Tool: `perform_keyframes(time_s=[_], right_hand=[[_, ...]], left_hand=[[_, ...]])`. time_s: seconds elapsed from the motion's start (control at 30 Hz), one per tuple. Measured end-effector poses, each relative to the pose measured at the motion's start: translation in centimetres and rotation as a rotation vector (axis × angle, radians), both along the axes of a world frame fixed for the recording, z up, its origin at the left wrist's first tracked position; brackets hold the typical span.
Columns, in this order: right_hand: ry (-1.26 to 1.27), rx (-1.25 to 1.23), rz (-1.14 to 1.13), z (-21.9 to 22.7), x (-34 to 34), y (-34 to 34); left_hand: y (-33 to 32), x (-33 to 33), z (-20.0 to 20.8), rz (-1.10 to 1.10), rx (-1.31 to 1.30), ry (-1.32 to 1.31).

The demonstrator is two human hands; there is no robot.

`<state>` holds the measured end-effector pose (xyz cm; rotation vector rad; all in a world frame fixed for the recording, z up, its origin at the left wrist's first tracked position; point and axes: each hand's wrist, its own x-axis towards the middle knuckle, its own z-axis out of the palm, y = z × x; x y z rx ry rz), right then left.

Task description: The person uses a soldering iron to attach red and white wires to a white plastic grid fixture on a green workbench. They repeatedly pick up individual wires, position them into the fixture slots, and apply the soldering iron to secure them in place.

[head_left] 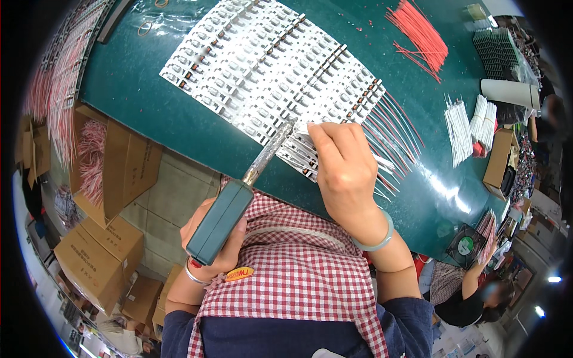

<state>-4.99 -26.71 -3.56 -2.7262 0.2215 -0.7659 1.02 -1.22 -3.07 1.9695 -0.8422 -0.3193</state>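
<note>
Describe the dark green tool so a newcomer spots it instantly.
On the green tabletop, find the large array of white panels. Below its near edge, the person's left grip holds the dark green tool, pointed up and rightward. Unlike the panels above and checked apron below, it has a blocky body and a long silvery barrel.

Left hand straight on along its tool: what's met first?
Likely the panel of white parts, right by the tip of the green tool in the left hand. The right hand sits just right of that line; tip depth is unclear.
</note>
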Motion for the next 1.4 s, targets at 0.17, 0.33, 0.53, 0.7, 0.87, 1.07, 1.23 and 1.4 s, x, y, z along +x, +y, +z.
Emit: perform_keyframes(time_s=[0.17, 0.33, 0.53, 0.7, 0.87, 1.07, 1.23, 1.4], right_hand=[[0.015, -0.009, 0.000, -0.4, 0.2, -0.5], [0.022, -0.011, -0.011, -0.5, 0.4, -0.5], [0.046, -0.018, -0.021, -0.3, 0.5, -0.4], [0.040, -0.008, -0.002, -0.3, 0.7, -0.5], [0.052, -0.013, 0.000, -0.3, 0.6, -0.5], [0.058, -0.022, 0.005, 0.0, 0.7, -0.6], [0.081, -0.007, 0.004, 0.2, 0.7, -0.6], [-0.003, -0.003, -0.014, 0.0, 0.5, -1.2]], left_hand=[[-0.4, 0.2, -0.2, -0.011, -0.002, 0.013], [-0.6, 0.3, -0.3, -0.027, 0.024, 0.017], [-2.0, 0.8, 0.5, -0.027, -0.004, -0.064], [-2.6, 1.1, 1.0, -0.029, 0.013, -0.044], [-2.7, 1.0, 1.1, -0.033, 0.027, -0.055], [-0.5, 0.3, -0.2, -0.008, 0.031, -0.013], [-0.8, 0.4, 0.1, 0.005, 0.026, 0.015], [-1.1, 0.4, -0.2, 0.030, 0.001, 0.049]])
